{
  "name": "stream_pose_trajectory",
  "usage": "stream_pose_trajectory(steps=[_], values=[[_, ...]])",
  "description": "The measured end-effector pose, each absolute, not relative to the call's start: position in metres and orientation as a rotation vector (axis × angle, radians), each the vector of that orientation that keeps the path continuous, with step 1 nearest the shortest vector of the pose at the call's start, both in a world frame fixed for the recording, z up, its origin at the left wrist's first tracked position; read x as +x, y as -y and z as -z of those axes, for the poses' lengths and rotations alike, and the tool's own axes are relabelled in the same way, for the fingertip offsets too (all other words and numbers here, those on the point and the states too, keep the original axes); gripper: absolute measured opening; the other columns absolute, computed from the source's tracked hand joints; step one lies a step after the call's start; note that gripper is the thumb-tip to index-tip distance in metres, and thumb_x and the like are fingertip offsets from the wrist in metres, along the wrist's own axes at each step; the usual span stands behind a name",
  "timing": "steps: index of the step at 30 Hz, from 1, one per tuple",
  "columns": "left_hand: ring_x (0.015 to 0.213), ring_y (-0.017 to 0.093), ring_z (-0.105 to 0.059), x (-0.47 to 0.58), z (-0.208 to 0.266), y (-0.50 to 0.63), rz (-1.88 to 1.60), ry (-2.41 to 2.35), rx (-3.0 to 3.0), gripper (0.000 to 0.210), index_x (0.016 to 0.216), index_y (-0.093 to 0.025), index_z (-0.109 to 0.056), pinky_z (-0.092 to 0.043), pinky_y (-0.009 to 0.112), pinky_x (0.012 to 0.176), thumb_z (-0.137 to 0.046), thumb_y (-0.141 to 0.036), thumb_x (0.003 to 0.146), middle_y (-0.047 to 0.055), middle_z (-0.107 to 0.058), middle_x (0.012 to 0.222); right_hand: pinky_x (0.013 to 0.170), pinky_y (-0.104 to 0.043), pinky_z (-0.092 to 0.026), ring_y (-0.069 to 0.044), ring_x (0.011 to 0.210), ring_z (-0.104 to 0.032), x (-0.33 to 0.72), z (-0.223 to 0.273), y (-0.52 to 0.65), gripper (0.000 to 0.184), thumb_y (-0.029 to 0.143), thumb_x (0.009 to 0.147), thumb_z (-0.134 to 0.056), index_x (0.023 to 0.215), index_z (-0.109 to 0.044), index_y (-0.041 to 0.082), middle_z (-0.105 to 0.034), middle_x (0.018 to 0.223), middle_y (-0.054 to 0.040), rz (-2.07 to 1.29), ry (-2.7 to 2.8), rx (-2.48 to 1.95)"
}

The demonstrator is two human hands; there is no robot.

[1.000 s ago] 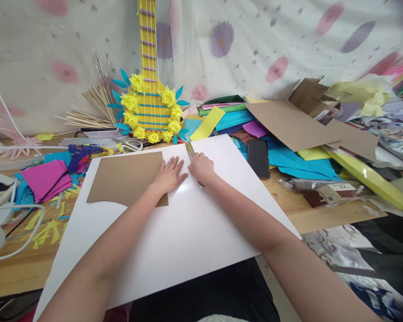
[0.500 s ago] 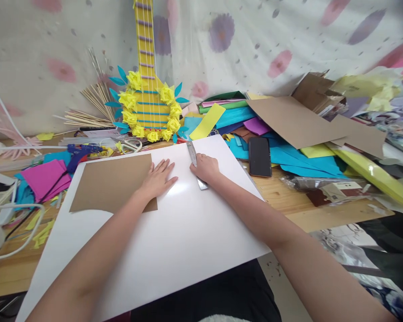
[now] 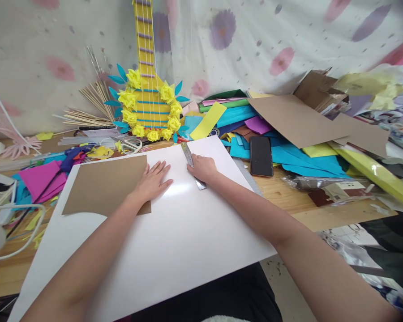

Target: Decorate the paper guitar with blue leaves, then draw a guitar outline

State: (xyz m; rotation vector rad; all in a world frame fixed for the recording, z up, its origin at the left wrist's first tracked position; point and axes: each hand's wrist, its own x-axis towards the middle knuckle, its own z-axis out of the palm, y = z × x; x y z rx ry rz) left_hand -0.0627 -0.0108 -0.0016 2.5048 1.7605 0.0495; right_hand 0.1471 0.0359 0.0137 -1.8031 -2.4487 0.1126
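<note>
A large white board [image 3: 201, 232] lies in front of me and reaches over the near table edge. On its left part rests a brown cardboard piece [image 3: 104, 183] with a curved notch in its near edge. My left hand [image 3: 151, 181] lies flat with fingers spread, across the right edge of the cardboard and onto the white board. To its right, my right hand [image 3: 203, 167] is closed around a metal ruler [image 3: 187, 153], which lies slantwise on the board near the far edge. The ruler's middle is hidden under my fingers.
A yellow paper guitar [image 3: 151, 105] with paper roses stands behind the board. Scissors [image 3: 131, 146] and a blue glue gun [image 3: 69, 158] lie at the far left. Right of the board are a phone [image 3: 261, 156], coloured sheets and brown cardboard [image 3: 295, 118].
The white board, with the cardboard on it, has slid slightly left over the table. Both hands and the ruler have shifted a little left with it. My grip looks the same.
</note>
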Motion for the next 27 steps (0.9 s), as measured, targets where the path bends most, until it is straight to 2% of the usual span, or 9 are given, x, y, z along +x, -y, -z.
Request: stream_pose_trajectory(steps=[5, 10, 14, 20, 27], values=[[0.142, 0.025, -0.019, -0.057, -0.001, 0.013, -0.095, -1.783, 2.497, 0.059, 0.141, -0.018, -0.037, -0.013, 0.050, 0.115, -0.033, -0.048, 0.089, 0.009, -0.027, 0.152, 0.075, -0.032, -0.045, -0.024, 0.092, -0.063, 0.146, -0.009, -0.034, 0.038, 0.040, 0.092, -0.035, 0.115, -0.051, 0.015, -0.065, 0.107, -0.0138, -0.120, 2.409, -1.844], [0.138, 0.027, -0.029, -0.034, -0.008, 0.005, -0.229, -1.810, 2.503, 0.048, 0.129, -0.014, -0.050, -0.017, 0.049, 0.115, -0.041, -0.026, 0.083, 0.014, -0.038, 0.146, 0.073, -0.031, -0.044, -0.023, 0.091, -0.063, 0.144, -0.007, -0.032, 0.036, 0.038, 0.092, -0.034, 0.116, -0.051, 0.016, -0.066, 0.105, -0.0131, -0.137, 2.394, -1.819], [0.136, 0.026, -0.032, -0.008, -0.008, -0.015, -0.404, -1.771, 2.469, 0.051, 0.131, -0.015, -0.046, -0.020, 0.050, 0.114, -0.040, -0.019, 0.081, 0.013, -0.038, 0.146, 0.075, -0.030, -0.044, -0.023, 0.093, -0.063, 0.143, -0.008, -0.030, 0.036, 0.037, 0.093, -0.033, 0.116, -0.053, 0.017, -0.066, 0.106, -0.0121, -0.156, 2.400, -1.782], [0.140, 0.023, -0.024, 0.008, 0.010, -0.028, -0.446, -1.693, 2.416, 0.052, 0.142, -0.015, -0.031, -0.018, 0.048, 0.114, -0.025, -0.030, 0.093, 0.012, -0.032, 0.149, 0.077, -0.030, -0.044, -0.022, 0.097, -0.063, 0.146, -0.008, -0.026, 0.034, 0.031, 0.092, -0.034, 0.118, -0.054, 0.021, -0.066, 0.110, -0.0091, -0.179, 2.426, -1.705], [0.141, 0.023, -0.021, 0.004, 0.012, -0.022, -0.328, -1.683, 2.462, 0.052, 0.140, -0.015, -0.038, -0.016, 0.046, 0.115, -0.026, -0.037, 0.094, 0.010, -0.032, 0.150, 0.080, -0.031, -0.045, -0.021, 0.101, -0.061, 0.151, -0.011, -0.029, 0.038, 0.026, 0.089, -0.037, 0.124, -0.053, 0.023, -0.065, 0.114, -0.0055, -0.327, 2.372, -1.677]])
